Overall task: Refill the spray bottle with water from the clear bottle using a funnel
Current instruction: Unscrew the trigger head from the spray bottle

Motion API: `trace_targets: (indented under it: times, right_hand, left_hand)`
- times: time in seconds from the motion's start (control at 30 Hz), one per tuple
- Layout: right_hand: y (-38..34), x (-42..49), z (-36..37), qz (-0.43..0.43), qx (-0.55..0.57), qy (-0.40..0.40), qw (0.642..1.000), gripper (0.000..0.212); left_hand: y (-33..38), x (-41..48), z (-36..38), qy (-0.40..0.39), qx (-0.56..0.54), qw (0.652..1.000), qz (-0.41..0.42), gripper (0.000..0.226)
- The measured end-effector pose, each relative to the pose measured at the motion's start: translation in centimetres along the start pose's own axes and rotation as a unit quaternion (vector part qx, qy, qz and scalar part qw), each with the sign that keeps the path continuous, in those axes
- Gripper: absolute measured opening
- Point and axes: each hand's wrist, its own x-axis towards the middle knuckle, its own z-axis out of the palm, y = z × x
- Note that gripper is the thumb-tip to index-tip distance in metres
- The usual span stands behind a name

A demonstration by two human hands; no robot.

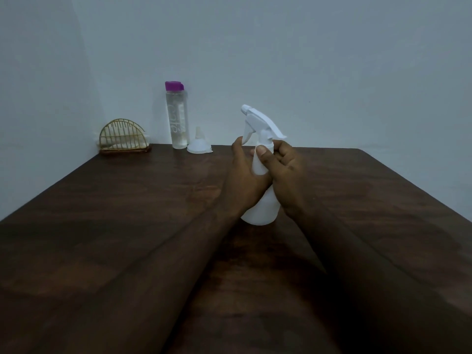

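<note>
A white spray bottle (pixel 260 210) stands upright on the dark wooden table (pixel 127 213), its trigger head (pixel 260 121) on and pointing left. My left hand (pixel 244 175) wraps the bottle's body from the left. My right hand (pixel 283 167) grips the neck just under the trigger head, thumb in front. Far back on the table stands the clear bottle (pixel 177 118) with a purple cap, water inside. A white funnel (pixel 199 145) lies upside down right beside it, spout up.
A gold wire napkin holder (pixel 122 135) with napkins sits at the back left corner against the wall. The table's right edge runs diagonally from the back right toward me. A plain wall stands behind the table.
</note>
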Motion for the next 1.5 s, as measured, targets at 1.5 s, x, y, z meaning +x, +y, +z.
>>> trace_targets:
  times: [1.5]
  right_hand:
    - [-0.3, -1.2, 0.8, -0.051, -0.079, 0.061, 0.994, 0.011]
  left_hand:
    - [0.7, -1.6, -0.1, 0.012, -0.008, 1.000, 0.024, 0.099]
